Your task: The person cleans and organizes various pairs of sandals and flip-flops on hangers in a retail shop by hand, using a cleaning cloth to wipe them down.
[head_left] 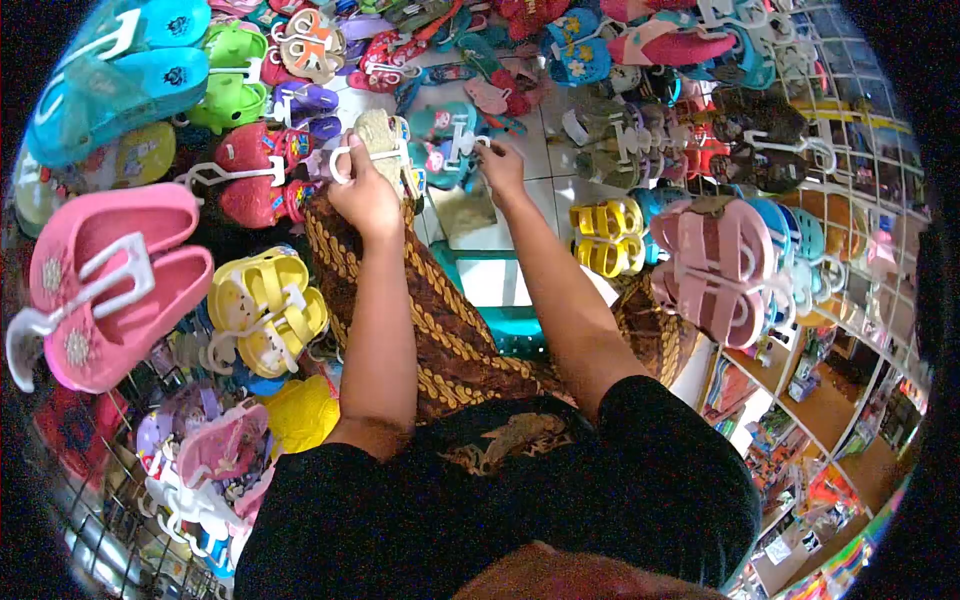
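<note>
My left hand [368,198] is closed around a white plastic hanger [385,155] that carries a pair of beige sandals [376,130] with colourful patches on the straps. To its right, my right hand [503,172] pinches the end of another white hanger [462,140], which bears a pair of teal-blue sandals [430,122]. Both pairs are held in front of me over the tiled floor, side by side. A patterned brown cloth [400,300] covers my legs below the hands.
Pink slip-on shoes [130,235], yellow sandals [265,310] and red shoes [245,165] hang at the left. Pink sandals [712,270] and small yellow sandals [607,237] are at the right, near a wire grid rack [870,160]. A teal stool [515,325] stands between my legs.
</note>
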### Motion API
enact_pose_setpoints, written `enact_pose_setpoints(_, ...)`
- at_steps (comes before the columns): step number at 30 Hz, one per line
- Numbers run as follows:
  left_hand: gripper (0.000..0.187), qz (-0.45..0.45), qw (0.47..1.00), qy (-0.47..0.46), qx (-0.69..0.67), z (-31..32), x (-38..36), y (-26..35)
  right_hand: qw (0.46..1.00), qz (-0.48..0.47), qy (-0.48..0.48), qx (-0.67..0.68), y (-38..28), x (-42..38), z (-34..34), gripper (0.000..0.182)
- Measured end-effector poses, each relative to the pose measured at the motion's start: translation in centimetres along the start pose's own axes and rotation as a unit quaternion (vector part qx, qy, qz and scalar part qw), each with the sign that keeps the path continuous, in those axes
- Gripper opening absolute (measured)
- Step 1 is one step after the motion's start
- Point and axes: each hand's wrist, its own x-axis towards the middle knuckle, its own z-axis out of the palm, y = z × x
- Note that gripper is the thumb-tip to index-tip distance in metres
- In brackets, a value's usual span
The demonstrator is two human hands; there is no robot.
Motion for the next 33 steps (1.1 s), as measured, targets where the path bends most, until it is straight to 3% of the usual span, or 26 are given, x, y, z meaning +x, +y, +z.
enact_pose_setpoints(3,0.03,0.008,1.0,0.001,0.013,0.4,0.0,-0.7,0.984,0.102,-0.024,0.144,3.6,1.3,-0.2,0.018)
enact_pose_setpoints(6,0.032,-0.023,1.0,-0.018,0.005,1.0,-0.7,0.7,0.93,0.232,-0.042,0.281,4.6,-1.3,-1.5,0.019)
enact_pose_setpoints(9,0.033,-0.064,0.997,-0.034,0.016,1.3,-1.1,1.2,0.887,0.228,-0.057,0.397,14.3,-0.2,-3.4,0.022)
enact_pose_setpoints(10,0.034,-0.071,0.996,-0.041,0.029,1.3,-1.2,1.4,0.907,0.293,0.011,0.304,12.5,-1.2,-4.3,0.022)
enact_pose_setpoints(13,0.035,-0.066,0.995,-0.053,0.054,1.5,-1.2,1.4,0.869,0.291,-0.009,0.401,17.1,-1.8,-6.5,0.022)
enact_pose_setpoints(15,0.035,-0.062,0.994,-0.057,0.07,1.7,-1.2,1.0,0.872,0.273,-0.04,0.404,19.8,-1.9,-7.5,0.022)
enact_pose_setpoints(17,0.035,-0.069,0.991,-0.063,0.093,1.3,-1.2,0.5,0.917,0.199,-0.081,0.336,23.2,-1.6,-8.1,0.025)
enact_pose_setpoints(19,0.035,-0.081,0.989,-0.068,0.105,1.6,-1.4,1.4,0.971,0.055,-0.111,0.202,24.9,-1.6,-8.2,0.029)
enact_pose_setpoints(21,0.034,-0.083,0.986,-0.069,0.125,1.7,-1.5,1.5,0.995,0.002,-0.096,0.026,23.5,-2.5,-9.2,0.033)
enact_pose_setpoints(22,0.034,-0.078,0.985,-0.068,0.138,1.7,-1.4,1.1,0.976,-0.08,-0.099,-0.18,22.5,-2.8,-9.7,0.034)
enact_pose_setpoints(23,0.034,-0.074,0.983,-0.067,0.152,1.6,-1.4,0.9,0.908,-0.158,-0.097,-0.376,21.5,-2.8,-10.0,0.036)
enact_pose_setpoints(27,0.033,-0.109,0.985,-0.064,0.117,2.3,-1.9,1.9,0.866,0.016,-0.235,-0.441,19.4,-1.6,-10.8,0.033)
enact_pose_setpoints(33,0.033,-0.097,0.983,-0.077,0.133,2.4,-1.9,1.5,0.917,0.016,-0.234,-0.323,22.8,-1.3,-12.9,0.038)
